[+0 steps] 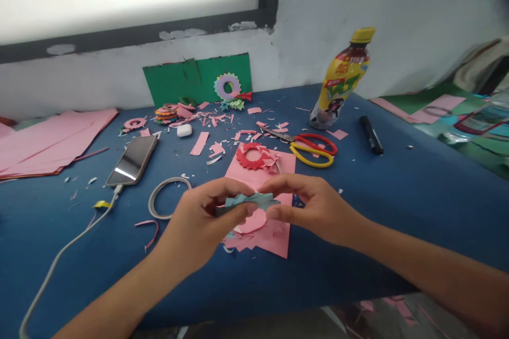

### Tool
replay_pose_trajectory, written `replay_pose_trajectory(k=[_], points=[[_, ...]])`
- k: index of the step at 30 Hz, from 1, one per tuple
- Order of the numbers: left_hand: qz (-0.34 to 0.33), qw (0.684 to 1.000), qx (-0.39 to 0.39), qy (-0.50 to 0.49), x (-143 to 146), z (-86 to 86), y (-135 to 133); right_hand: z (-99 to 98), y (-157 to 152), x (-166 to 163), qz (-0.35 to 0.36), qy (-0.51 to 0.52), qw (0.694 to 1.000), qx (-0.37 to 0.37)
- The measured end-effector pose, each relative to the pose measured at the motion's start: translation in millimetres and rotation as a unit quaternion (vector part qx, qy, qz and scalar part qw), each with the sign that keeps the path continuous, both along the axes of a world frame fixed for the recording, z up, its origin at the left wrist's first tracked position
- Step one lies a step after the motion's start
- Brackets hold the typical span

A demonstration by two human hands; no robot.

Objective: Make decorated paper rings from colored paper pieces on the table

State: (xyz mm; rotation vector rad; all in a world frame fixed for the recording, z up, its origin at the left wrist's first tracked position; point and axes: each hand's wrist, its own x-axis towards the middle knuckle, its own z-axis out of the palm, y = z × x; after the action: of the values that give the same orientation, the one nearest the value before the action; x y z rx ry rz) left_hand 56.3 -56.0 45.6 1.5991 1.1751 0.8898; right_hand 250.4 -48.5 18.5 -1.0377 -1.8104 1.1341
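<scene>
The blue table (417,206) carries a pink sheet (287,163), the reference for all positions. The left hand (199,222) and right hand (314,209) meet above the sheet's middle. A bottle (342,82) stands well behind the sheet, to its right. A phone (133,160) lies to its left. Scissors (314,149) lie just off its far right corner. Both hands pinch a small folded blue-grey paper piece (254,201), held above the sheet. The piece appears light, thin and easily creased. Hold it at its outer ends, fingertips only.
</scene>
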Motion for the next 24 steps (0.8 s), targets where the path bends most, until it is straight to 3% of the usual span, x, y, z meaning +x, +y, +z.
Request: replay_pose_trajectory(k=[6,10,14,24], points=[[-0.051,0.987,0.134,0.070,5,-3.1,-4,-2.7,-5,-5,-0.032,0.020,0.999,0.029],[-0.070,0.949,0.284,0.118,3,-7.5,-4,-2.1,-7,-5,-0.017,0.039,0.998,0.045],[-0.068,0.915,0.373,0.141,3,-11.2,-3,-1.1,-7,-6,-0.017,0.048,0.997,0.057],[-0.050,0.894,0.419,0.152,3,-12.4,-3,-2.3,-8,-5,-0.036,0.037,0.996,0.074]])
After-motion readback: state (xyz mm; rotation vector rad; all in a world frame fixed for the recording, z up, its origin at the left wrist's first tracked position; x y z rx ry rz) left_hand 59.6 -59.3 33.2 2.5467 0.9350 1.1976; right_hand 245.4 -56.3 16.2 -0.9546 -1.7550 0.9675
